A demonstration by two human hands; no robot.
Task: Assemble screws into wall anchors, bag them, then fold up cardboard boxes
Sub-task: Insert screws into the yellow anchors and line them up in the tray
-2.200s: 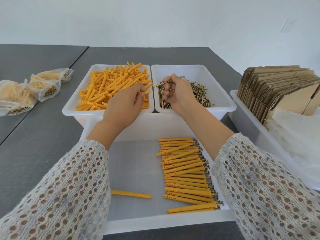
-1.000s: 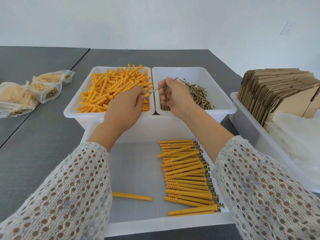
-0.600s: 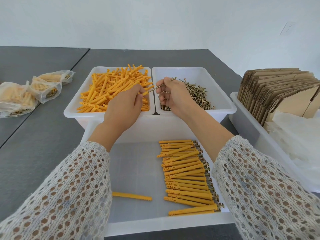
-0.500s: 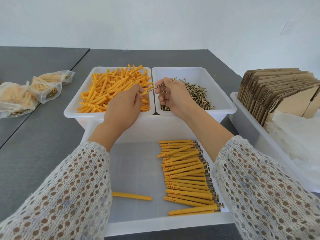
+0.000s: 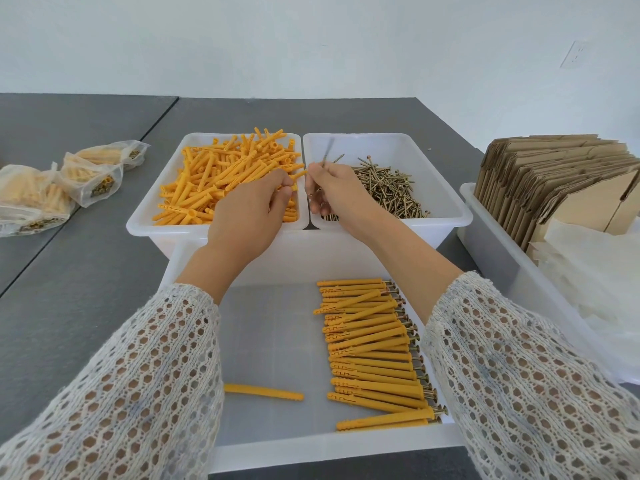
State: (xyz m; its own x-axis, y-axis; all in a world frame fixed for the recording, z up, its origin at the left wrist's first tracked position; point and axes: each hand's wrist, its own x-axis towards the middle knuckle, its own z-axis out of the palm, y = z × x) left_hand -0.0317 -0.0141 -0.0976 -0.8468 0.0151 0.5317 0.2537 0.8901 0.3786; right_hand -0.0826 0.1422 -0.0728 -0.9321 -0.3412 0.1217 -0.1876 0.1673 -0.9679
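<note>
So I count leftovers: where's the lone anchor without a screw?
The lone anchor lies in the near tray, left of the assembled row.

No readable text, labels, brands or numbers showing anywhere, bins, bags and cardboard appearing unmarked

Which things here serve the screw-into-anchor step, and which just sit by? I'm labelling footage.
In use: left hand gripping an anchor; right hand pinching a screw; anchor bin; screw bin; finished row.

Idle: filled bags; flat cardboard boxes; lone anchor.
</note>
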